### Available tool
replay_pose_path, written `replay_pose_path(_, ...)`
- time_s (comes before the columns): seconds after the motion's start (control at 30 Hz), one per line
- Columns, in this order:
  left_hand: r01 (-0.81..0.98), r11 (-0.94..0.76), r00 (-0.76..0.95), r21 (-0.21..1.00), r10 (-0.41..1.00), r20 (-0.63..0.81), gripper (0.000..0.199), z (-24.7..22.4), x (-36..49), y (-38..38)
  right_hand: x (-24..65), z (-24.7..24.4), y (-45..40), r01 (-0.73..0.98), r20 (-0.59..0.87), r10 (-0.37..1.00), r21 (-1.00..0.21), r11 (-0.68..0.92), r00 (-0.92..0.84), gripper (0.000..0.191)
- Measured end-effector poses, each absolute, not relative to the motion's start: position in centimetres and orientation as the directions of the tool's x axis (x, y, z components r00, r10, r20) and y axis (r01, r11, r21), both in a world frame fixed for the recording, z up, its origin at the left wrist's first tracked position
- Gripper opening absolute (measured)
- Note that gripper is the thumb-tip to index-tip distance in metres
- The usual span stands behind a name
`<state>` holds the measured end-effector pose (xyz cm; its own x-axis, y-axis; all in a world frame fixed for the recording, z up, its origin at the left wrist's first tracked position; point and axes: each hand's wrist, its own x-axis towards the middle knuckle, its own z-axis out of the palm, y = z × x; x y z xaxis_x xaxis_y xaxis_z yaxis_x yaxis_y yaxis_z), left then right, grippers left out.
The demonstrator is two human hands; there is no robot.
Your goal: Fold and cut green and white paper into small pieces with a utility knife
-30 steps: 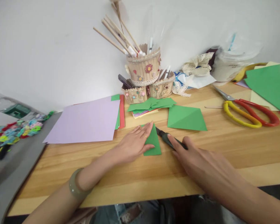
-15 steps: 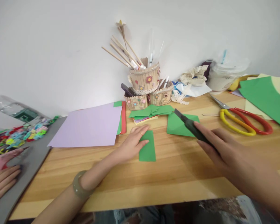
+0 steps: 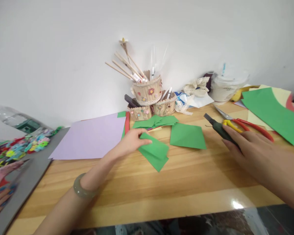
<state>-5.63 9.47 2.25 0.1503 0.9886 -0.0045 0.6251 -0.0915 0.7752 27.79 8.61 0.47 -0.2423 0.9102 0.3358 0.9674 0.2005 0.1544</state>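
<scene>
My left hand (image 3: 134,140) pinches the upper left end of folded green paper (image 3: 155,150), whose layers are spread apart at the lower right. In my right hand (image 3: 250,147) is a dark green utility knife (image 3: 221,131), its blade out and aimed up and left. Between the two hands a green paper square (image 3: 188,136) lies flat on the wooden table (image 3: 147,195). Behind it is a stack of green paper pieces (image 3: 155,121), with other colours showing at its edge. Scissors (image 3: 245,125) with yellow and red handles lie just past my right hand, which partly covers them.
Purple paper (image 3: 90,138) covers the left side. Decorated pots (image 3: 147,93) holding sticks and pens stand against the wall. At right are a plastic cup (image 3: 224,86) and large green paper (image 3: 271,112). Another person's hand (image 3: 1,202) rests on a grey mat (image 3: 39,176) at far left.
My left hand has gripped the green paper and turned it, and its layers have fanned open. My right hand has moved the knife rightward, over toward the scissors.
</scene>
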Motion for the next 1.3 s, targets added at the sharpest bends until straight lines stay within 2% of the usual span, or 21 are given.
replay_pose_path(0.17, 0.559, -0.094, -0.12, 0.824, 0.974, 0.192, 0.027, 1.9, -5.8, 13.3, 27.6, 0.6, 10.2, 0.94, 0.279, 0.921, 0.284, 0.19, -0.271, 0.044)
replay_pose_path(0.33, 0.675, -0.079, -0.274, 0.733, 0.896, 0.349, 0.026, 0.3, -5.8, 14.6, 27.0, 0.7, 10.1, 0.91, 0.275, 0.894, 0.325, 0.259, -0.353, 0.044)
replay_pose_path(0.4, 0.729, -0.118, -0.254, 0.675, 0.868, 0.426, 0.029, 0.5, -5.8, 13.0, 26.9, 0.5, 9.9, 0.885, 0.302, 0.857, 0.348, 0.308, -0.417, 0.041)
replay_pose_path(0.43, 0.751, -0.158, -0.2, 0.64, 0.87, 0.45, 0.027, 0.7, -5.8, 11.9, 26.9, 0.2, 9.8, 0.865, 0.327, 0.82, 0.354, 0.356, -0.471, 0.04)
replay_pose_path(0.47, 0.796, -0.264, -0.021, 0.545, 0.888, 0.46, 0.022, 1.0, -5.9, 10.6, 26.9, -0.1, 9.8, 0.836, 0.355, 0.767, 0.353, 0.419, -0.534, 0.04)
replay_pose_path(0.5, 0.791, -0.392, 0.204, 0.47, 0.893, 0.402, 0.022, 1.1, -6.0, 9.4, 26.9, -0.4, 9.9, 0.8, 0.38, 0.706, 0.347, 0.49, -0.598, 0.04)
replay_pose_path(0.53, 0.747, -0.52, 0.436, 0.414, 0.854, 0.285, 0.029, 1.2, -6.1, 8.1, 26.8, -0.8, 10.0, 0.758, 0.401, 0.644, 0.335, 0.559, -0.652, 0.04)
replay_pose_path(0.57, 0.706, -0.616, 0.608, 0.35, 0.78, 0.148, 0.045, 1.2, -6.2, 7.0, 26.6, -1.1, 10.2, 0.72, 0.415, 0.592, 0.32, 0.616, -0.691, 0.04)
replay_pose_path(0.6, 0.674, -0.684, 0.702, 0.278, 0.711, 0.046, 0.059, 1.0, -6.5, 6.1, 26.4, -1.3, 10.4, 0.685, 0.427, 0.547, 0.307, 0.661, -0.72, 0.039)
replay_pose_path(0.63, 0.645, -0.739, 0.755, 0.197, 0.656, -0.01, 0.066, 0.7, -6.7, 5.3, 26.2, -1.6, 10.6, 0.653, 0.435, 0.509, 0.3, 0.696, -0.743, 0.038)
replay_pose_path(0.67, 0.628, -0.771, 0.777, 0.105, 0.63, -0.02, 0.064, 0.3, -7.0, 4.7, 25.9, -1.7, 10.8, 0.625, 0.44, 0.477, 0.297, 0.722, -0.761, 0.037)
replay_pose_path(0.8, 0.47, -0.835, 0.883, -0.287, 0.45, 0.137, 0.03, -1.2, -8.2, 3.4, 24.9, -1.7, 10.8, 0.585, 0.498, 0.414, 0.257, 0.769, -0.762, 0.036)
replay_pose_path(0.87, 0.396, -0.838, 0.918, -0.376, 0.348, 0.191, 0.028, -1.4, -8.5, 3.3, 24.6, -1.5, 10.3, 0.589, 0.516, 0.42, 0.219, 0.778, -0.746, 0.036)
replay_pose_path(0.93, 0.415, -0.834, 0.899, -0.363, 0.313, 0.308, 0.029, -0.8, -8.5, 3.4, 24.6, -1.4, 9.8, 0.574, 0.52, 0.415, 0.187, 0.797, -0.746, 0.036)
replay_pose_path(1.0, 0.536, -0.783, 0.801, -0.317, 0.353, 0.483, 0.03, 0.2, -8.3, 4.0, 24.6, -1.3, 9.1, 0.535, 0.504, 0.397, 0.159, 0.83, -0.767, 0.037)
replay_pose_path(1.07, 0.682, -0.664, 0.667, -0.307, 0.393, 0.633, 0.036, 1.3, -8.1, 5.2, 24.5, -1.3, 8.3, 0.487, 0.49, 0.371, 0.13, 0.864, -0.789, 0.037)
replay_pose_path(1.13, 0.771, -0.528, 0.585, -0.357, 0.365, 0.724, 0.04, 2.2, -7.7, 7.0, 24.3, -1.4, 7.5, 0.444, 0.494, 0.339, 0.109, 0.889, -0.8, 0.037)
replay_pose_path(1.2, 0.81, -0.444, 0.556, -0.382, 0.376, 0.742, 0.031, 2.5, -7.1, 9.2, 24.0, -1.5, 6.9, 0.424, 0.516, 0.317, 0.101, 0.9, -0.796, 0.037)
replay_pose_path(1.3, 0.853, -0.416, 0.514, -0.314, 0.576, 0.635, 0.022, 2.2, -5.9, 11.7, 23.8, -1.5, 6.3, 0.401, 0.533, 0.297, 0.089, 0.912, -0.793, 0.037)
